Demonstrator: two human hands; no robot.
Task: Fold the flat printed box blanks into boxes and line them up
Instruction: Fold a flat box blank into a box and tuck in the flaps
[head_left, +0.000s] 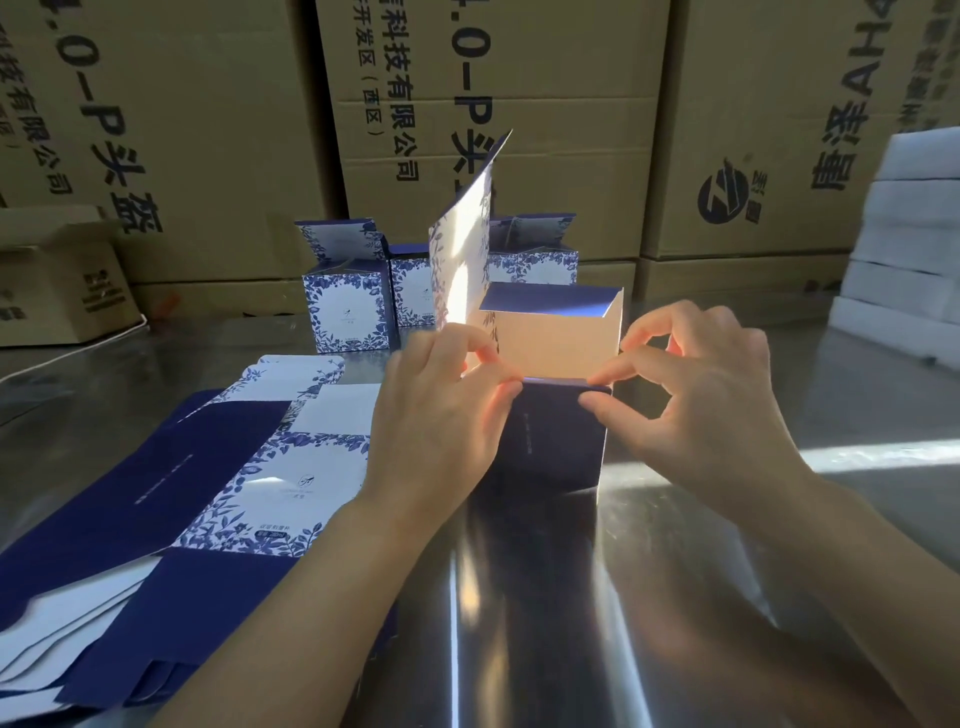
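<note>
A half-formed box (550, 441) stands upright on the shiny metal table (675, 597), dark blue side toward me, its white inside showing and a tall printed flap (462, 249) sticking up at the left. My left hand (441, 415) pinches the box's near top edge at the left corner. My right hand (696, 395) pinches the same edge at the right corner. A stack of flat blue-and-white floral blanks (208, 493) lies to the left. Three folded boxes (345, 306) stand in a row behind, top flaps up.
Large brown cartons (519, 104) with black print wall off the back of the table. A small open carton (57, 280) sits at the far left. White foam blocks (904, 249) are stacked at the right edge.
</note>
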